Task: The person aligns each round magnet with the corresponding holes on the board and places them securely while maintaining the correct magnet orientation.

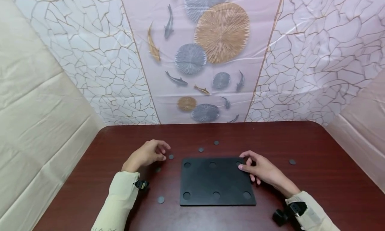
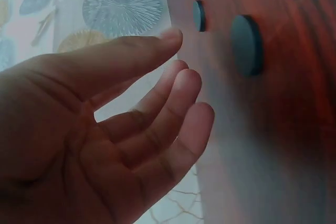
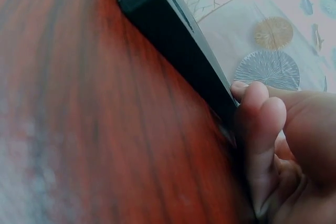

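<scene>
A flat black board [image 1: 216, 179] with several round recesses lies on the table. My right hand [image 1: 260, 169] holds its far right corner, thumb on the top face and other fingers curled by the edge. The right wrist view shows those fingers [image 3: 262, 124] against the board's side [image 3: 173, 40]. Left of the board, my left hand [image 1: 147, 153] hovers with loosely bent fingers and nothing between them. Closest to its fingertips is a small dark disc [image 1: 171, 156]; another disc [image 1: 158, 169] lies below the hand. Two discs, one nearer [image 2: 247, 45], appear in the left wrist view.
More dark discs lie on the brown table [image 1: 300, 137]: one [image 1: 201, 150] and another [image 1: 216, 142] behind the board, one [image 1: 160, 200] at its near left, and one [image 1: 292, 161] far right. A patterned cloth [image 1: 204, 57] hangs behind the table.
</scene>
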A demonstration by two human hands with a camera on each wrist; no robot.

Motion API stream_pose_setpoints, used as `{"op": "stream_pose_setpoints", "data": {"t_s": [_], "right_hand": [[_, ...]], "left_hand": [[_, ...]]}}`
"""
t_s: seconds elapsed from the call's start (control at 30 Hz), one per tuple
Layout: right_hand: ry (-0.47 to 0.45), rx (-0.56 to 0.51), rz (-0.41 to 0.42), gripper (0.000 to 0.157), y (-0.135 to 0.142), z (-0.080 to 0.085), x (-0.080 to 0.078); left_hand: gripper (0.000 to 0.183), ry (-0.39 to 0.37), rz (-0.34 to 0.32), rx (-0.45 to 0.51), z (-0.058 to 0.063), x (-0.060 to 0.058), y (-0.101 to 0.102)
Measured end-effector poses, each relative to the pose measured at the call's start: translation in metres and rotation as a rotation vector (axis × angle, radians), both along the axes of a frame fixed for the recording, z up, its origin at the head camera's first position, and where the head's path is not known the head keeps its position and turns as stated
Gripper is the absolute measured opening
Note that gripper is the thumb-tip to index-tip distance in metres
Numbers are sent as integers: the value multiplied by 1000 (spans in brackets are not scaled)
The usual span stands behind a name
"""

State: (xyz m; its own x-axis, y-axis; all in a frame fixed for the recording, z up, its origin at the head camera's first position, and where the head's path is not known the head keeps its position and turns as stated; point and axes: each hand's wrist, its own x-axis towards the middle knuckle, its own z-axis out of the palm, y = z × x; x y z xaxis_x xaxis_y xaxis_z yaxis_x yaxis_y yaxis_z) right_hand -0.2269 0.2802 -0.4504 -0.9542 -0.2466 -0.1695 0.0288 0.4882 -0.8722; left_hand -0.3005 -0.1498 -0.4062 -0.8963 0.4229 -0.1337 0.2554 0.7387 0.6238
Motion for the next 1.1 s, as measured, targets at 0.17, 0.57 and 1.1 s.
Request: {"op": "stream_pose_setpoints", "data": {"t_s": [0.17, 0.57, 1.1], "right_hand": [[-5, 27, 18, 59, -1, -1, -1], [23, 34, 25, 55, -2, -2, -2], [22, 59, -17, 56, -3, -3, -2]], "left_hand": [[28, -23, -6, 34, -9, -1, -1], [27, -25, 25, 14, -16, -1, 8], [16, 22, 33, 8, -19, -2, 13]]}}
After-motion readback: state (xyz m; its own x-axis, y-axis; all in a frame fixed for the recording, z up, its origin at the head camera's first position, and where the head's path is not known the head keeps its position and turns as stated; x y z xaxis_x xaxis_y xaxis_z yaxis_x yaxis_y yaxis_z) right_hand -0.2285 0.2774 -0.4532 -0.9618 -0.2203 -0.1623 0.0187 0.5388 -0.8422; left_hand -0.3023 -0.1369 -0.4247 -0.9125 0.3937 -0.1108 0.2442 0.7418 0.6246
